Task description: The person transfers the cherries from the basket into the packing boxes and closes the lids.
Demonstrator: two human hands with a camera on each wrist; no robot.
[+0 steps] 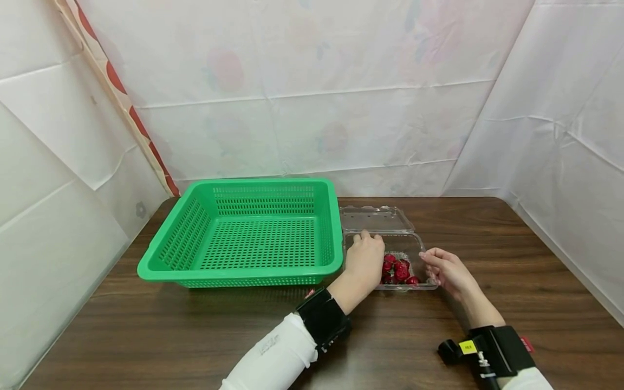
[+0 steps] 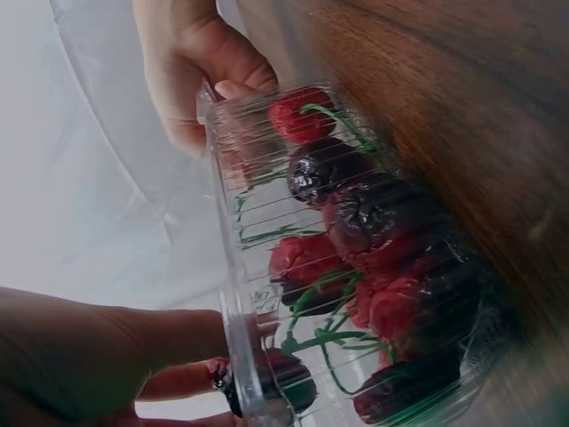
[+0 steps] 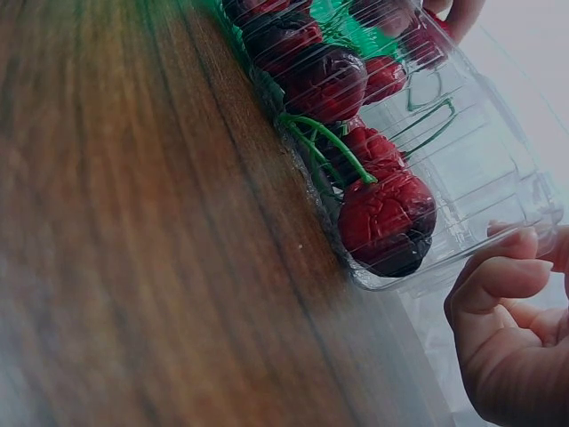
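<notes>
A clear plastic clamshell box (image 1: 414,244) stands on the table with its lid (image 1: 375,219) folded back. Several wrinkled red and dark cherries (image 1: 401,271) with green stems lie in it; they show larger in the right wrist view, a red cherry (image 3: 387,222) nearest. My left hand (image 1: 364,259) reaches over the box's left part. Its fingers pinch a dark cherry (image 2: 284,384) at rim height in the left wrist view; the fingertips are partly hidden. My right hand (image 1: 450,273) grips the box's right rim between thumb and fingers, seen also in the right wrist view (image 3: 507,329).
A green perforated plastic basket (image 1: 336,227) stands left of the box, its right side close to the box and lid. Both rest on a brown wooden table (image 1: 195,336). White sheets (image 1: 302,135) enclose the back and sides.
</notes>
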